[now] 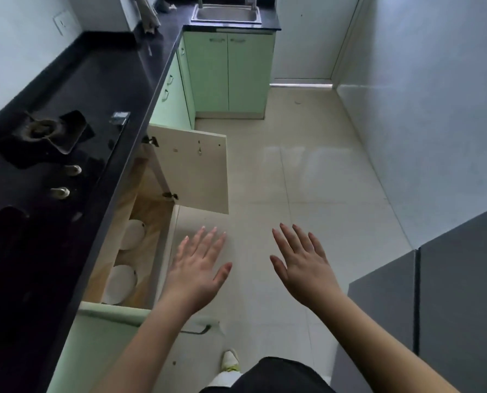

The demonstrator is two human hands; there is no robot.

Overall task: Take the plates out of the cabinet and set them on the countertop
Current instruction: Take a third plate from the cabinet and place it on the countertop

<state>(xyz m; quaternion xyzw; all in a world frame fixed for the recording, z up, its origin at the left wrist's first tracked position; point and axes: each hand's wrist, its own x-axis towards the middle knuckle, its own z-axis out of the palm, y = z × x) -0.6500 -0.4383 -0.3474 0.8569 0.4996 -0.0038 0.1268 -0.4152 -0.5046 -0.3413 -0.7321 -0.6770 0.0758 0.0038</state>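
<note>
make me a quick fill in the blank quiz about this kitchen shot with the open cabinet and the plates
1. Both white plates lie inside the open ____ under the black countertop.
2. The number of plates visible in there is ____.
3. The left hand and right hand are both ____, holding nothing.
4. The steel sink sits at the ____ end of the kitchen.

Missing words: cabinet; two; open; far

Left hand and right hand: both spread flat, empty, held over the floor. Two white plates lie in the open cabinet, left of the left hand. Black surface further left.
</note>
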